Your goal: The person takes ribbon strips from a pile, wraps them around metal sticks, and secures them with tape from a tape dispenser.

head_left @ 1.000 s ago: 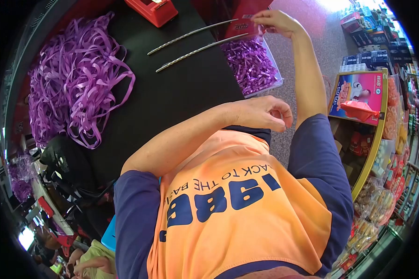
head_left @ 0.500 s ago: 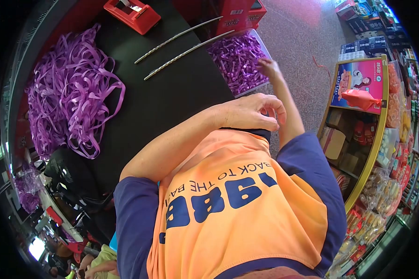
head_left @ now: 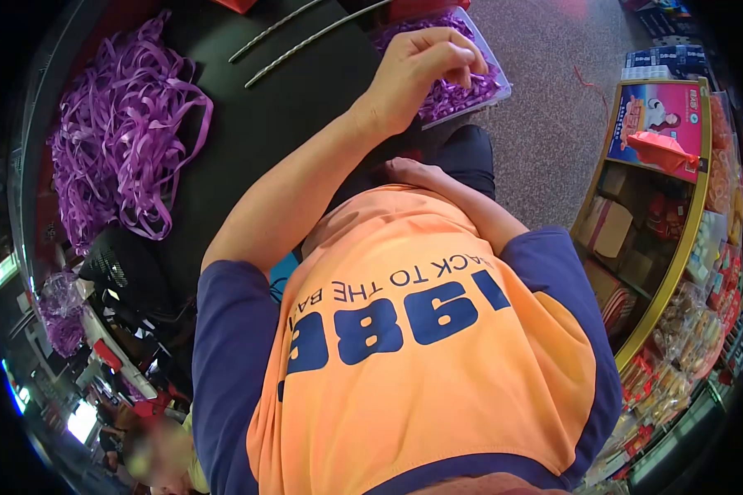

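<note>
My left hand is raised over the near part of a white plastic bin full of short purple ribbon pieces. Its fingers are curled in with the thumb across them, and whatever they may hold is hidden. At my waist, close to the table edge, my right hand is closed with its fingertips in shadow; I cannot make out anything in it. A large tangled heap of purple ribbon lies on the black table, left of my left forearm.
Two twisted metal rods lie across the table's far side. A red object shows at the top edge. To the right, a gold-framed display case stands on the speckled floor. Another person is at lower left.
My right hand has come back from the bin to my waist. My left hand has moved up and forward from my waist to above the bin. The view has shifted slightly.
</note>
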